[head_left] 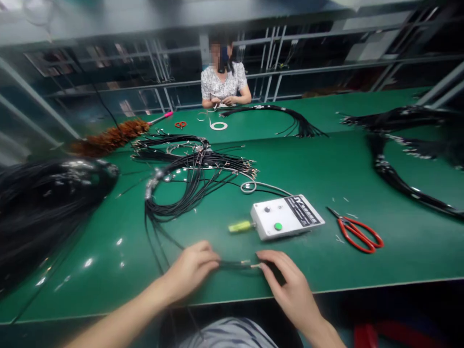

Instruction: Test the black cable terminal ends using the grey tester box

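Note:
Several thin black cables [232,265] with bare metal tips lie across the front of the green table. My left hand [194,268] is closed around them, thumb against fingers, a short way behind their tips. At those tips, my right hand [284,278] has its thumb and forefinger bent close together, and a brass-coloured cable end meets the thumb. Just beyond both hands stands a white box [271,220] with a green button and a dark label. A yellow-green plug [239,226] sticks out of its left side, blurred.
Coiled black cables [170,210] lie behind my left hand, and a large dark bundle [47,208] fills the left. Red-handled scissors [358,234] rest at right among small scraps. More cable bundles [398,179] lie far right. A person [224,84] sits across the table, near a white tape roll [218,126].

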{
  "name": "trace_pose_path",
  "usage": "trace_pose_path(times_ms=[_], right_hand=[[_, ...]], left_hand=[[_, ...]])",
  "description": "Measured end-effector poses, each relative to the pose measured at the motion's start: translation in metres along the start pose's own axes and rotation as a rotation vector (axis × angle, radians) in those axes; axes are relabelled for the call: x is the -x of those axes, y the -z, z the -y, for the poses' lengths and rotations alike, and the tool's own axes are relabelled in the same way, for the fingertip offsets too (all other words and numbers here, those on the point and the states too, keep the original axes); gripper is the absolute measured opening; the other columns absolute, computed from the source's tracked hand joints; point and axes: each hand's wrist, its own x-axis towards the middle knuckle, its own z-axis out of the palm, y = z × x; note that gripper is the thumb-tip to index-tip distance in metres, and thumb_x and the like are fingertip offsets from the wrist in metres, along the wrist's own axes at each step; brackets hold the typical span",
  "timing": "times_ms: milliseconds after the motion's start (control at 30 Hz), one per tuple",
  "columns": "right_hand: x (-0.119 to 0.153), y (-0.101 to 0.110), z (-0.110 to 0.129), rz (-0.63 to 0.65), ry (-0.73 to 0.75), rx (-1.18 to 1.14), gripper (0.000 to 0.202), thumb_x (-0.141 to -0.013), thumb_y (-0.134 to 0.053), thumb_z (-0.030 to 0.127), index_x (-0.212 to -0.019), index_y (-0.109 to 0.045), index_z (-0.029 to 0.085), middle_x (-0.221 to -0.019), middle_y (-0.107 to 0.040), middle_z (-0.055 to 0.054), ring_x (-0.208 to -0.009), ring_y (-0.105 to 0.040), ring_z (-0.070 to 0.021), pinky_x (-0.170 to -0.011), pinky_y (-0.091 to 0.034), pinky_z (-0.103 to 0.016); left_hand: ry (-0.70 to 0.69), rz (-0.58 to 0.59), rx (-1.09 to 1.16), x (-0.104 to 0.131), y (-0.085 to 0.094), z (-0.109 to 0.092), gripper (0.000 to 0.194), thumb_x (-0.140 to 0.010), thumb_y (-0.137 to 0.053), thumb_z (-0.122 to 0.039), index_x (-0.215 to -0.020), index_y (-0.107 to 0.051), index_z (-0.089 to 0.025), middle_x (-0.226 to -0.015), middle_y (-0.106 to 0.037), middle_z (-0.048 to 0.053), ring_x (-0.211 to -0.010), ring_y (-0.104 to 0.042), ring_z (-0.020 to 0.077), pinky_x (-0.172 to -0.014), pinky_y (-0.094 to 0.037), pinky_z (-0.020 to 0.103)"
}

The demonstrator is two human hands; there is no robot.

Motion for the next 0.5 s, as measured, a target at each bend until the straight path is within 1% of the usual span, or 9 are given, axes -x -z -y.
trace_pose_path(times_ms=[67, 133, 200, 267, 333, 400, 467, 500], right_hand=[[-0.004, 0.000, 0.007, 0.002, -0.101, -0.116, 0.022, -0.096, -0.051, 0.026, -0.114, -0.064, 0.023, -0.108, -0.071, -0.008, -0.100, -0.068, -0.0220, -0.088, -0.056, -0.035], [-0.008, -0.003, 0.014, 0.033, -0.141, -0.189, 0.028, -0.096, -0.051, 0.026, -0.122, -0.061, 0.023, -0.111, -0.071, -0.008, -0.099, -0.068, -0.0210, -0.088, -0.056, -0.034], [-0.013, -0.007, 0.020, 0.068, -0.121, -0.210, 0.036, -0.095, -0.052, 0.024, -0.131, -0.056, 0.023, -0.118, -0.069, -0.009, -0.101, -0.067, -0.0205, -0.090, -0.056, -0.034], [-0.016, -0.010, 0.026, 0.108, -0.065, -0.188, 0.040, -0.093, -0.054, 0.022, -0.134, -0.053, 0.024, -0.123, -0.066, -0.010, -0.106, -0.065, -0.0209, -0.093, -0.054, -0.035], [-0.017, -0.012, 0.033, 0.175, 0.010, -0.149, 0.036, -0.092, -0.053, 0.018, -0.128, -0.058, 0.023, -0.118, -0.069, -0.010, -0.107, -0.064, -0.0218, -0.094, -0.052, -0.038], [-0.015, -0.011, 0.042, 0.284, 0.076, -0.133, 0.030, -0.091, -0.052, 0.015, -0.117, -0.065, 0.023, -0.107, -0.073, -0.008, -0.101, -0.065, -0.0219, -0.093, -0.051, -0.039], [-0.012, -0.007, 0.049, 0.427, 0.116, -0.206, 0.023, -0.090, -0.054, 0.016, -0.106, -0.069, 0.024, -0.099, -0.075, -0.005, -0.094, -0.067, -0.0205, -0.090, -0.051, -0.037], [-0.012, -0.004, 0.052, 0.480, 0.109, -0.267, 0.020, -0.089, -0.056, 0.017, -0.102, -0.070, 0.024, -0.096, -0.075, -0.004, -0.092, -0.067, -0.0196, -0.089, -0.051, -0.035]], left_hand=[[0.014, -0.009, 0.012, 0.000, 0.002, -0.001, 0.025, -0.097, -0.052, -0.028, -0.107, -0.074, -0.023, -0.100, -0.062, 0.007, -0.093, -0.059, 0.0192, -0.085, -0.046, 0.031], [0.033, -0.011, 0.038, 0.001, 0.007, -0.002, 0.026, -0.097, -0.052, -0.030, -0.108, -0.074, -0.024, -0.102, -0.061, 0.007, -0.094, -0.060, 0.0195, -0.085, -0.047, 0.031], [0.043, -0.010, 0.055, 0.002, 0.011, -0.003, 0.026, -0.097, -0.051, -0.032, -0.107, -0.074, -0.024, -0.102, -0.061, 0.007, -0.094, -0.060, 0.0194, -0.084, -0.047, 0.031], [0.030, -0.015, 0.028, 0.002, 0.011, -0.008, 0.026, -0.098, -0.048, -0.030, -0.103, -0.072, -0.022, -0.099, -0.063, 0.008, -0.093, -0.059, 0.0198, -0.085, -0.047, 0.032], [0.011, -0.004, -0.049, 0.000, 0.007, -0.019, 0.025, -0.099, -0.045, -0.027, -0.099, -0.069, -0.020, -0.093, -0.064, 0.007, -0.089, -0.058, 0.0202, -0.085, -0.046, 0.034], [-0.010, 0.026, -0.125, -0.005, 0.002, -0.035, 0.021, -0.098, -0.044, -0.023, -0.101, -0.065, -0.019, -0.092, -0.065, 0.007, -0.087, -0.058, 0.0207, -0.084, -0.045, 0.036], [-0.048, 0.066, -0.131, -0.012, -0.004, -0.053, 0.019, -0.097, -0.044, -0.021, -0.106, -0.061, -0.020, -0.095, -0.065, 0.007, -0.087, -0.057, 0.0208, -0.083, -0.045, 0.036], [-0.071, 0.085, -0.102, -0.015, -0.006, -0.060, 0.019, -0.097, -0.044, -0.022, -0.107, -0.061, -0.021, -0.095, -0.065, 0.007, -0.087, -0.058, 0.0205, -0.082, -0.046, 0.034]])
